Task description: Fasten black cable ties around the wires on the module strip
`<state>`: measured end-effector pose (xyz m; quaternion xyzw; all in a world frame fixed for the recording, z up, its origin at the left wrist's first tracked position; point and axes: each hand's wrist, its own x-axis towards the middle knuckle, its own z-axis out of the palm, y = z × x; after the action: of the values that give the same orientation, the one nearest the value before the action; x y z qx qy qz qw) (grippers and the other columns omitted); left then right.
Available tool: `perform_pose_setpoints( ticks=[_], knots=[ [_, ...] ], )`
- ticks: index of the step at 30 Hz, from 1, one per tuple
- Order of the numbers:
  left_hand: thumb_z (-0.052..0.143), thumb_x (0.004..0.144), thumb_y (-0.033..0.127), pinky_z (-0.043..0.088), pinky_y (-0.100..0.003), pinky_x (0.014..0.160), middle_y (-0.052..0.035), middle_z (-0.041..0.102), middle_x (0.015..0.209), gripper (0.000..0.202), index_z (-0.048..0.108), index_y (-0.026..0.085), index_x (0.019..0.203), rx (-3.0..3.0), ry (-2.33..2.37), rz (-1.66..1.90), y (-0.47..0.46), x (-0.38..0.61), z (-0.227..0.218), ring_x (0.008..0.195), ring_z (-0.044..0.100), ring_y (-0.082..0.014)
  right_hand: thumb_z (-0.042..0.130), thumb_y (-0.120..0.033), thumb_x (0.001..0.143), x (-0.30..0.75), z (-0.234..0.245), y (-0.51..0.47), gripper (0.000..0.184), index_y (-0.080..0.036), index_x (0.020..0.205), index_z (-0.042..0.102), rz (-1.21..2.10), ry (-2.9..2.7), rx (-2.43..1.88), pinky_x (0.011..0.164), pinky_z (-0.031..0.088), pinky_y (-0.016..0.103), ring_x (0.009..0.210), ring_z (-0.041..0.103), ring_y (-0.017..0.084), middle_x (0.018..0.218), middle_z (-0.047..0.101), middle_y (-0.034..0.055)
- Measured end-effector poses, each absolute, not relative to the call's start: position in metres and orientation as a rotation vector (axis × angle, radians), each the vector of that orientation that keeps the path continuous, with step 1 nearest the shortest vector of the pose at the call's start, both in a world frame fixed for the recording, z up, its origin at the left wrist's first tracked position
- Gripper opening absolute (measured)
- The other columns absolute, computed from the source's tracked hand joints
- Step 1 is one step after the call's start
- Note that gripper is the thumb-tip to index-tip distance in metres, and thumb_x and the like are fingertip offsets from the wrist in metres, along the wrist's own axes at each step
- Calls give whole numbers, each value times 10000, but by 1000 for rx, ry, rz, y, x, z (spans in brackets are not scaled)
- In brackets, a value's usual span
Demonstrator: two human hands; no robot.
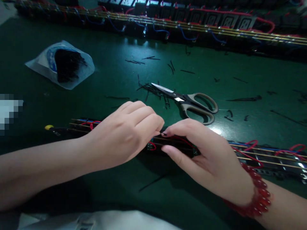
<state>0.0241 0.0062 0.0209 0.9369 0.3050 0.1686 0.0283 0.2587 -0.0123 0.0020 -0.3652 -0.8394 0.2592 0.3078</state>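
Note:
My left hand (134, 127) is closed in a pinch, with the tip of a thin black tie (163, 134) showing at its fingertips. Close to it, my right hand (206, 153) has its thumb and forefinger apart, the forefinger tip at the tie's end. Both hands are over a long wired assembly (254, 151) with brass-coloured rods and red and blue wires. My left hand hides part of that assembly. Just beyond my hands lie scissors (182, 99) with grey and black handles, their blades over black tie scraps (151, 89).
An open clear bag (83, 68) of thin black ties lies at the back left. Another long wired assembly (148, 22) spans the far side of the green table (107, 54). A yellow-tipped part (49, 127) sits at the left. More black scraps (247, 98) are scattered at right.

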Motion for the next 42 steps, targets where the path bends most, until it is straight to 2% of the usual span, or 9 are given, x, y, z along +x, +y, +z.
perform_pose_setpoints(
  ticks=[4, 10, 16, 21, 26, 32, 35, 38, 42],
  knots=[
    [527, 1047, 138, 527, -395, 764, -40, 699, 907, 119, 558, 195, 946, 2898, 905, 586, 7, 32, 6, 851, 644, -243, 650, -304, 1033, 259, 4, -10, 98, -210, 1043, 678, 747, -2192, -1015, 651, 571, 289, 822, 729, 181, 954, 778, 53],
    [516, 1056, 149, 537, -364, 777, -36, 730, 895, 153, 608, 174, 935, 2833, 816, 552, 9, 31, 3, 832, 653, -218, 608, -158, 1009, 259, 4, -8, 101, -222, 988, 683, 762, -2219, -1017, 623, 528, 264, 776, 691, 146, 890, 754, 16],
    [609, 1037, 191, 487, -259, 774, 17, 700, 890, 99, 638, 189, 942, 2599, 851, 551, 17, 24, 6, 837, 616, -145, 651, -186, 1008, 261, 3, -7, 72, -232, 962, 680, 759, -2179, -1084, 590, 480, 223, 717, 647, 91, 875, 732, -28],
    [647, 1028, 181, 452, -185, 752, 45, 694, 882, 77, 672, 198, 957, 2461, 885, 545, 19, 21, 9, 837, 619, -91, 729, -258, 961, 259, 4, -6, 80, -242, 1029, 691, 777, -2142, -1134, 643, 524, 261, 789, 703, 133, 942, 761, -14],
    [608, 1059, 198, 468, -193, 810, 31, 717, 941, 96, 693, 209, 1015, 2490, 834, 521, 16, 20, 11, 903, 640, -99, 675, -186, 974, 259, 7, -7, 68, -237, 963, 718, 699, -2221, -1156, 570, 479, 275, 727, 680, 142, 887, 761, 7],
    [591, 1065, 172, 477, -181, 839, 34, 726, 966, 114, 695, 212, 1039, 2488, 813, 567, 16, 21, 10, 931, 647, -86, 660, -290, 1008, 259, 7, -5, 121, -227, 934, 732, 638, -2236, -1188, 543, 459, 275, 685, 667, 143, 844, 761, 11],
    [591, 1060, 162, 476, -168, 845, 37, 725, 981, 116, 693, 214, 1046, 2477, 811, 559, 17, 21, 9, 945, 648, -75, 658, -277, 1009, 259, 7, -4, 136, -219, 907, 727, 684, -2259, -1134, 570, 480, 271, 703, 673, 144, 835, 757, 11],
    [597, 1046, 151, 476, -180, 816, 36, 718, 963, 106, 688, 205, 1043, 2458, 825, 548, 18, 20, 9, 916, 639, -81, 647, -237, 1016, 259, 9, -6, 132, -228, 902, 713, 750, -2208, -1142, 608, 508, 268, 724, 681, 142, 853, 759, 8],
    [621, 1009, 133, 462, -208, 742, 41, 719, 924, 97, 675, 194, 1061, 2434, 834, 547, 18, 22, 9, 861, 626, -94, 662, -330, 1026, 260, 10, -9, 132, -257, 925, 705, 794, -2027, -1284, 563, 498, 290, 669, 651, 153, 848, 753, 6]
  ],
)
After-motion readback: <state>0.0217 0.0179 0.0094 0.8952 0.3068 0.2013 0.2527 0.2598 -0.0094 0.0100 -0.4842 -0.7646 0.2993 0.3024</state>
